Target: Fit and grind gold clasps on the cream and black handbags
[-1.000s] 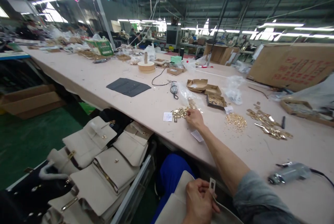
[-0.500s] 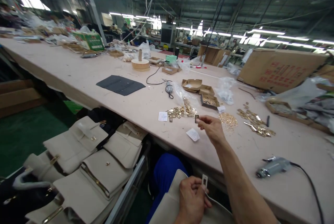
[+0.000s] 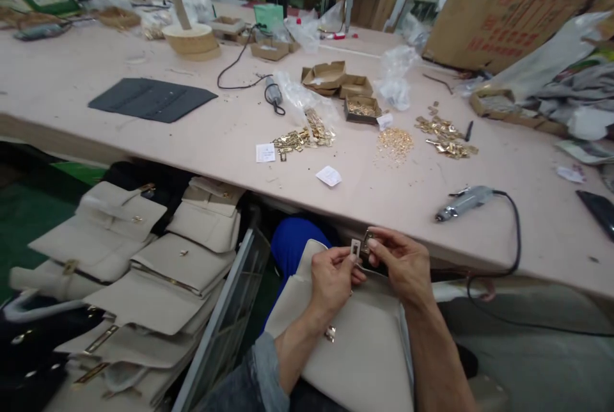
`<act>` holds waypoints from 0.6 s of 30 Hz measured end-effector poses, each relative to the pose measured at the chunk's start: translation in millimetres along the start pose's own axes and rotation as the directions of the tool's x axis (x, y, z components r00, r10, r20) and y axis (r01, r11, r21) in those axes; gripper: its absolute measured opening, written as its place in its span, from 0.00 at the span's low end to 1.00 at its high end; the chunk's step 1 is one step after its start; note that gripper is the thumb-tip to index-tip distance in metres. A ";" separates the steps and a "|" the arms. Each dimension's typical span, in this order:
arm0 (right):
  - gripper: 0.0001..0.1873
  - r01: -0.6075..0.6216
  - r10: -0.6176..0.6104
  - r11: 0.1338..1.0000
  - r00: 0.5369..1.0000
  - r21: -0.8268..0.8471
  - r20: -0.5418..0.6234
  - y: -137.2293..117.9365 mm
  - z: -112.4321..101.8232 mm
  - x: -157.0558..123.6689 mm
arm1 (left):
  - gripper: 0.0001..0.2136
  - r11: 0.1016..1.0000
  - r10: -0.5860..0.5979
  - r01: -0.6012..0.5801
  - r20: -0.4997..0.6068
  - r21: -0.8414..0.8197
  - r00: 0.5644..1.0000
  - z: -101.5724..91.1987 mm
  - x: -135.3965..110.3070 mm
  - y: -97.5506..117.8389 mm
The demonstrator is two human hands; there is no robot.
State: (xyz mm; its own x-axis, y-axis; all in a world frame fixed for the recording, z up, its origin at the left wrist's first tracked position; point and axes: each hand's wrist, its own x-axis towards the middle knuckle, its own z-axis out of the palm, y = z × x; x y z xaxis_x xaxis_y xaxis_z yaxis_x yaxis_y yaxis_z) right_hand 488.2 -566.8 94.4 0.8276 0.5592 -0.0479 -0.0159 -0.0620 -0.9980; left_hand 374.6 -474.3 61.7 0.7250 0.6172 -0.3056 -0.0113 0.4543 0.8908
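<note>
The bag (image 3: 359, 348) is cream, with a smooth face tilted toward the viewer, and fills the lower centre of the frame, cut off by the bottom edge. A small shiny clasp (image 3: 330, 334) sits on its face, left of the bag's middle. Above, right of the frame's centre, the left hand (image 3: 334, 279) pinches a pale tab (image 3: 355, 247), upright with a dark slot. Just beside it, the right hand (image 3: 401, 261) holds a small metal fitting (image 3: 367, 239), tilted; whether they touch is unclear.

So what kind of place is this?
Probably a bag workshop: beige bags are heaped beside a long table, and piles of gold metal pieces and a corded power tool lie on it.
</note>
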 end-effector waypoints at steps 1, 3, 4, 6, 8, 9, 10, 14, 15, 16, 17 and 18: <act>0.22 -0.010 0.010 1.000 1.000 -0.009 0.005 1.8 0.4 -0.8 | 0.19 1.000 -0.002 0.002 0.009 0.008 1.000 0.3 0.1 -0.5; 0.21 -0.013 0.013 0.999 1.000 -0.032 0.014 2.6 1.8 -0.2 | 0.21 1.000 -0.003 0.002 0.024 0.018 1.000 0.9 1.2 -0.6; 0.21 -0.007 0.008 0.999 1.000 -0.043 0.020 2.1 2.7 0.6 | 0.21 1.000 -0.002 0.001 0.028 0.020 1.000 1.2 2.0 -0.2; 0.18 0.015 -0.012 0.998 0.999 -0.061 0.037 1.5 4.5 2.0 | 0.21 1.000 0.004 -0.004 0.034 0.016 0.999 1.6 3.4 0.7; 0.14 0.043 -0.039 0.997 0.997 -0.061 0.063 2.5 5.9 2.6 | 0.18 1.000 0.015 -0.015 0.049 0.007 0.999 1.9 4.3 0.9; 0.12 0.054 -0.050 0.997 0.996 -0.053 0.076 3.7 6.4 2.5 | 0.17 1.000 0.023 -0.023 0.061 0.003 0.998 1.8 4.6 0.6; 0.11 0.061 -0.057 0.997 0.995 -0.044 0.088 5.3 6.8 2.3 | 0.16 1.000 0.030 -0.029 0.073 -0.003 0.997 1.7 4.8 0.0; 0.09 0.068 -0.065 0.997 0.993 -0.031 0.097 9.8 7.0 1.2 | 0.14 0.999 0.035 -0.033 0.106 -0.020 0.994 0.4 5.6 -4.0; 0.09 0.071 -0.068 0.997 0.993 -0.037 0.092 9.9 7.0 1.0 | 0.14 0.999 0.034 -0.031 0.112 -0.025 0.993 0.2 5.9 -4.7; 0.09 0.075 -0.071 0.996 0.993 -0.043 0.089 9.5 7.0 0.9 | 0.14 0.999 0.033 -0.030 0.118 -0.028 0.992 0.0 6.0 -5.2; 0.09 0.078 -0.074 0.996 0.993 -0.046 0.088 9.0 7.1 0.8 | 0.14 0.999 0.033 -0.029 0.122 -0.030 0.992 -0.2 6.1 -5.3; 0.09 0.082 -0.077 0.996 0.993 -0.047 0.087 8.6 7.1 0.8 | 0.14 0.999 0.032 -0.028 0.126 -0.033 0.991 -0.2 6.0 -5.0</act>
State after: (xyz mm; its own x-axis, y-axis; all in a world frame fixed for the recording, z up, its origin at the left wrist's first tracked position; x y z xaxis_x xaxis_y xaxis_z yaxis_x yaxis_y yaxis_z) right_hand 484.7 -561.0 85.5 0.7742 0.6324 0.0259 0.0781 -0.0549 -0.9954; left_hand 378.9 -472.8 55.3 0.8055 0.5453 -0.2320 -0.0545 0.4579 0.8873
